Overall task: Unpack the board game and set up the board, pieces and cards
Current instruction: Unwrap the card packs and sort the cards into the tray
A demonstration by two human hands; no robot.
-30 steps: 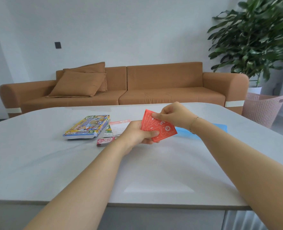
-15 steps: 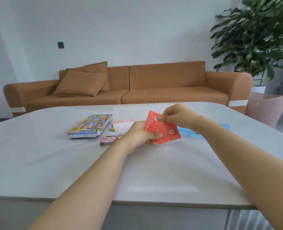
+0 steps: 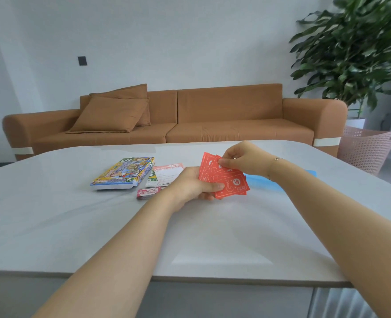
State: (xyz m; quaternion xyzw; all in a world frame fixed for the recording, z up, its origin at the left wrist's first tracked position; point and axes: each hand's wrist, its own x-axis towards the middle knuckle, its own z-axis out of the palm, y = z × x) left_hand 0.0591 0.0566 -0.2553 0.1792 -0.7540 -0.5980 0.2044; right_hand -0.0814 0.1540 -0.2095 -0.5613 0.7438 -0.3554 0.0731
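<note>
The left hand (image 3: 191, 188) is gripping a fan of thin red paper cards (image 3: 224, 179) above the pale grey desk (image 3: 75, 226), while the right hand (image 3: 242, 158) fingers are pinching their top corner. Loose fanning is risking cards slipping out onto the desk.

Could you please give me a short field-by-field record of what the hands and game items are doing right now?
left hand: grips fanned red cards from below
right hand: pinches the top card's upper edge
game box: flat on table, left of hands
sheets: flat beside box
small pack: in front of sheets
blue item: partly hidden behind right arm
</note>
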